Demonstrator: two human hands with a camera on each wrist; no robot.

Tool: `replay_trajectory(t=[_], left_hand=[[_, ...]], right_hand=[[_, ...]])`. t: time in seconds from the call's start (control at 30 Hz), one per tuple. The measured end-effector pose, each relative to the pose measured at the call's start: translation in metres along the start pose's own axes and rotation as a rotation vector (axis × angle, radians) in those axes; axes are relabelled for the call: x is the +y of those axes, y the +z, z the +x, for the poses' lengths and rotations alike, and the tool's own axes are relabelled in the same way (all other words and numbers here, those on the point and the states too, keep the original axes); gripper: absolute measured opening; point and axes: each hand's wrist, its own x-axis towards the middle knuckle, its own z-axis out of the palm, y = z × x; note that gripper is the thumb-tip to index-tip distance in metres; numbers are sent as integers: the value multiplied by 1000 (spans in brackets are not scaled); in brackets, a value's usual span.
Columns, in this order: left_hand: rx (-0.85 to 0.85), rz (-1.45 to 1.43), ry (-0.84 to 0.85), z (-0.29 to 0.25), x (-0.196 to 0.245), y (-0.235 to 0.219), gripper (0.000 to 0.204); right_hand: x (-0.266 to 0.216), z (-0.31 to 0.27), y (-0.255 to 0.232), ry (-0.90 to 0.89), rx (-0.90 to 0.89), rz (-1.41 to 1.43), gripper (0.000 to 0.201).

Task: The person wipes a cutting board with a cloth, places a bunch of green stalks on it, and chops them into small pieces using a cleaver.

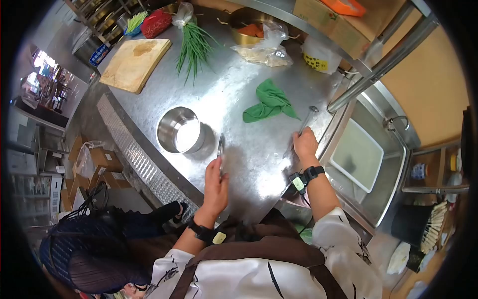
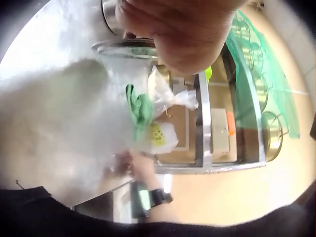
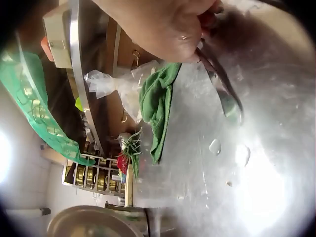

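At the lower middle of the head view, your left hand (image 1: 214, 188) grips a slim metal utensil (image 1: 220, 144), pointing up the frame; the left wrist view shows that utensil's end as a broad shiny oval. Right of centre, your right hand (image 1: 305, 144) grips a metal spoon (image 1: 313, 109), angled toward the upper right. The right wrist view adds water drops (image 3: 215, 146) on the steel table (image 1: 226, 94), hard to make out from the head. Farther on, a steel pot (image 1: 169, 130) stands left of centre, and a crumpled green cloth (image 1: 271, 102) lies right of centre. Beyond, in the upper left, are a cutting board (image 1: 132, 65) and green stalks (image 1: 193, 47). Only the wrist views show green netting (image 2: 276, 94) above the shelf.
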Motion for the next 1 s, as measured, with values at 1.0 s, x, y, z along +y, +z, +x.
replay_trajectory(t=[1.0], left_hand=[[246, -215, -155, -99, -3, -66, 38]], right_hand=[[-262, -32, -43, -1202, -224, 127, 28]])
